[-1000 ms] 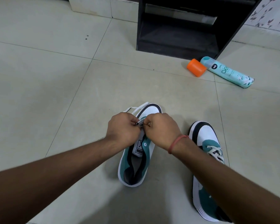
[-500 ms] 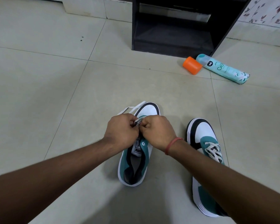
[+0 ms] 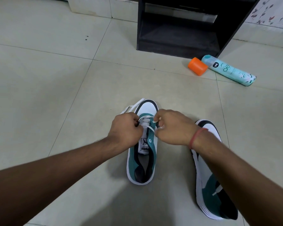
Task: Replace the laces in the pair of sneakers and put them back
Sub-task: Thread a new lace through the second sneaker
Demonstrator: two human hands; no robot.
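Observation:
A teal, white and black sneaker (image 3: 141,162) stands on the floor in front of me, toe pointing away. A white lace (image 3: 147,122) crosses its lowest eyelets, and a loose length trails off past the toe to the left. My left hand (image 3: 126,130) pinches the lace at the left eyelets. My right hand (image 3: 171,128) pinches the lace at the right side of the tongue. The second sneaker (image 3: 209,185) lies to the right, largely hidden under my right forearm.
A black shelf unit (image 3: 178,30) stands at the back. Beside it on the tiles lie an orange cap (image 3: 197,66) and a teal spray can (image 3: 229,70). Pale floor tiles spread to the left.
My hands were pressed together over the eyelets; they have now moved apart, pulling the lace across the sneaker. The camera shifted slightly.

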